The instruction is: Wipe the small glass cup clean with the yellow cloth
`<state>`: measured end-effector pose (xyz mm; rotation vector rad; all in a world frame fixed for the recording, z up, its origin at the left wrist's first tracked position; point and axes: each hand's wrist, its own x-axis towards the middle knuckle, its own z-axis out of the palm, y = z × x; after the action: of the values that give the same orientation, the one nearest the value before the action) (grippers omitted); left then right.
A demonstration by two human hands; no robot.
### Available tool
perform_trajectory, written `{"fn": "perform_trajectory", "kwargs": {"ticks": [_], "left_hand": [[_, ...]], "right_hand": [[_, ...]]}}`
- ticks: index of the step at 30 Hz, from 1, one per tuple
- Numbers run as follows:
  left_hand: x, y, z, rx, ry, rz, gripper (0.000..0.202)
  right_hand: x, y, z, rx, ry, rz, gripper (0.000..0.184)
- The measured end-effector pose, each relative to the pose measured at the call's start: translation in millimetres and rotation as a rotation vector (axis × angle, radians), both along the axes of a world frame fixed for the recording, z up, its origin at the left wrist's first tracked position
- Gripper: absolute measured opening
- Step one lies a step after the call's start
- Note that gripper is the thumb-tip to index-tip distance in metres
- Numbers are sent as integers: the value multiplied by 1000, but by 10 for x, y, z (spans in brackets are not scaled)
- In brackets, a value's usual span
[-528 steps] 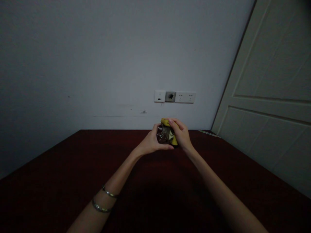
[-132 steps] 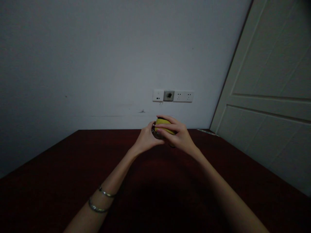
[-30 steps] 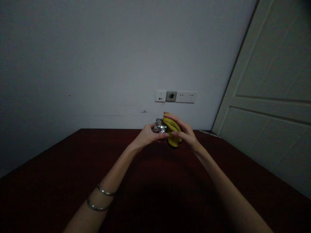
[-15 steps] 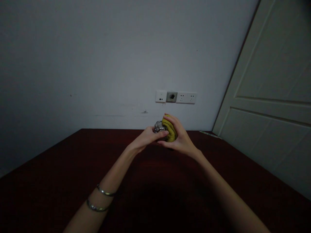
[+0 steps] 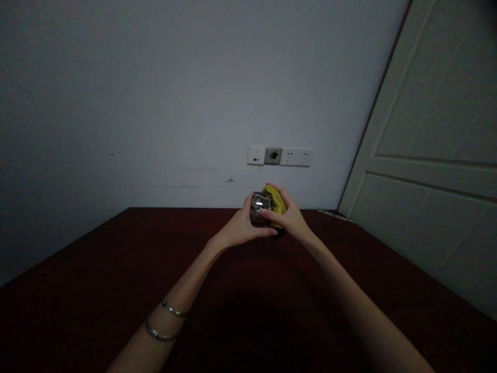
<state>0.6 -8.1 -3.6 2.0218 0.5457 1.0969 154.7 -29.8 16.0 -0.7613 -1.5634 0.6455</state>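
Note:
A small, shiny, glass-like object sits between my hands above the far part of the table; its exact kind is hard to make out in the dim light. My left hand is closed round its left side and underside. In my right hand is a folded yellow cloth, pressed against the object's right side. The right thumb lies across the front of the shiny surface. Something black shows just under the cloth, mostly hidden by the fingers.
A dark red table stretches beneath my arms to a pale wall. Sockets are set in the wall behind my hands. A panelled white door stands on the right. A thin flat strip lies near the table's far right corner.
The shiny object has been turned, showing a smoother face. My right thumb has moved onto its front, and my left thumb has shifted below it. The cloth stays in my right hand.

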Motion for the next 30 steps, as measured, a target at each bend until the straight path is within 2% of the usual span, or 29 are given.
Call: {"fn": "perform_trajectory", "kwargs": {"ticks": [5, 10, 15, 20, 24, 27, 30], "left_hand": [[24, 48, -60, -33, -37, 21, 72], [-2, 72, -78, -42, -53, 28, 65], [-18, 81, -65, 13, -52, 85, 70], [-24, 31, -4, 6, -53, 132, 74], [-5, 29, -20, 1, -117, 124, 78], [11, 42, -52, 15, -159, 83, 79], [12, 36, -65, 51, -143, 100, 83]], "right_hand": [[-56, -26, 4, -50, 20, 37, 69], [-32, -29, -24, -42, -55, 55, 66], [34, 6, -35, 52, -122, 38, 47], [4, 17, -25, 161, -41, -11, 36], [-43, -4, -21, 283, 4, -23, 23], [-74, 4, -18, 283, 81, -58, 18], [-97, 22, -9, 214, 154, -110, 20]]}}
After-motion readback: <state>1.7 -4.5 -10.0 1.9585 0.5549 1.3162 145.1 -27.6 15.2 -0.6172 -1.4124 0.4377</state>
